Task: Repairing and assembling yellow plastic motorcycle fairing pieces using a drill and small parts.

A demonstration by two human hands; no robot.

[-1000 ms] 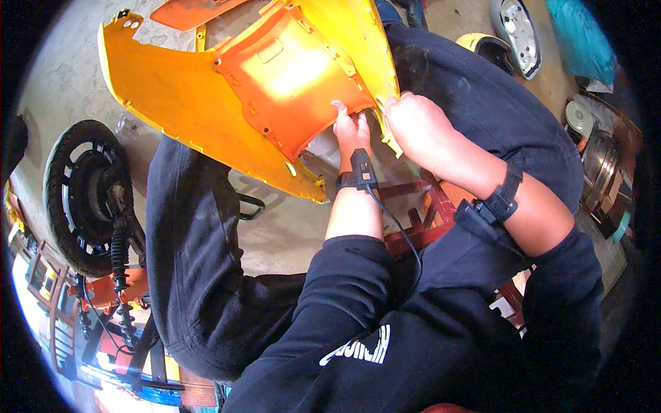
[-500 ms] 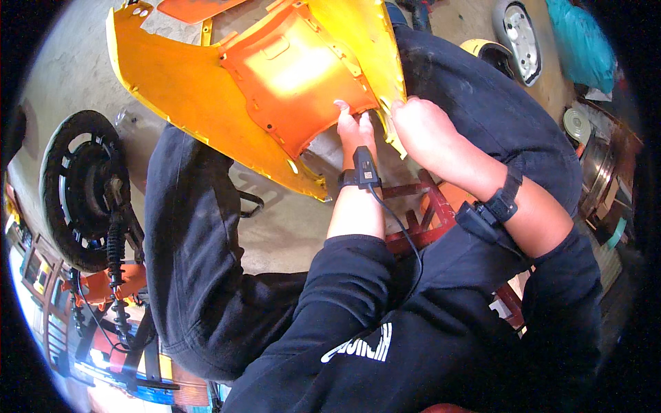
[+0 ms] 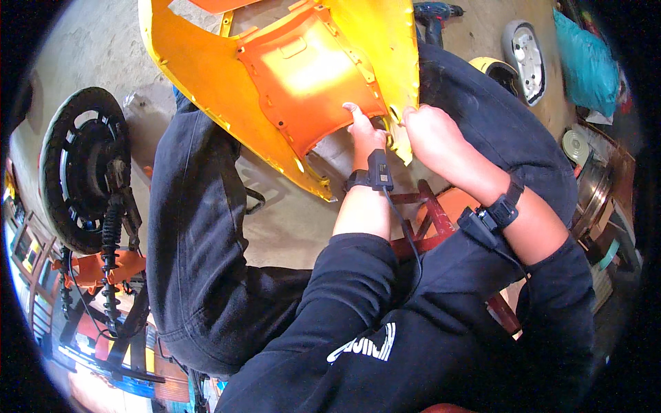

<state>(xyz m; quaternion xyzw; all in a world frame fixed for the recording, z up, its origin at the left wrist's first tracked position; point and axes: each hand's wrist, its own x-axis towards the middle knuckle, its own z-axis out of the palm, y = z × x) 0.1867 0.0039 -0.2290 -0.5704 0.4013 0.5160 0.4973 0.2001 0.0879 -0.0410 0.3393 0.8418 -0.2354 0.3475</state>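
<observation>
A large scooter fairing, with yellow side panels (image 3: 397, 58) joined to an orange middle panel (image 3: 310, 89), stands tilted between my knees, its inner side towards me. My left hand (image 3: 365, 134) holds the lower edge of the orange panel near the right corner, thumb in front and fingers mostly hidden behind. My right hand (image 3: 432, 134) is closed at the edge of the right yellow panel, close to its narrow lower end. Its fingertips press against that edge; whether a small part is also between them is hidden. Both wrists carry black strapped devices.
A scooter wheel with shock absorbers (image 3: 82, 172) stands at the left. Beyond my right knee lie a cordless drill (image 3: 435, 19), a yellow helmet (image 3: 492, 67), a grey-rimmed white oval part (image 3: 525, 62) and a teal bag (image 3: 585, 62). A dark red metal frame (image 3: 434, 213) is below my hands.
The fairing and both hands appear slightly further right and lower in the view, as does much of the background. The drill now shows more fully. Both hands keep their holds.
</observation>
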